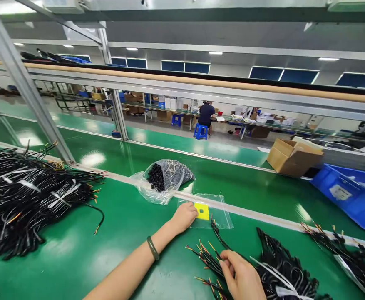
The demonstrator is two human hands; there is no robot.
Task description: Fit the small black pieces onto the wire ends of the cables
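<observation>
My left hand (184, 217), with a dark green bangle on its wrist, reaches to a flat yellow square piece (203, 211) with a small hole in its middle. Its curled fingers close on the left edge of that square, which lies over a clear zip bag (221, 217). At the lower right, my right hand (244, 276) pinches a black cable (215, 262) among several with stripped, coloured wire ends. Beside it lies a bundle of black cables (284, 260) with a white tie. My right fingertips partly hide the pinched cable.
A clear bag of small black parts (162, 175) lies open beyond my left hand. A large heap of black cables (35, 196) covers the left side. At right are a blue bin (351, 193), a cardboard box (294, 156) and more cables (344, 254). A person (206, 114) sits far off.
</observation>
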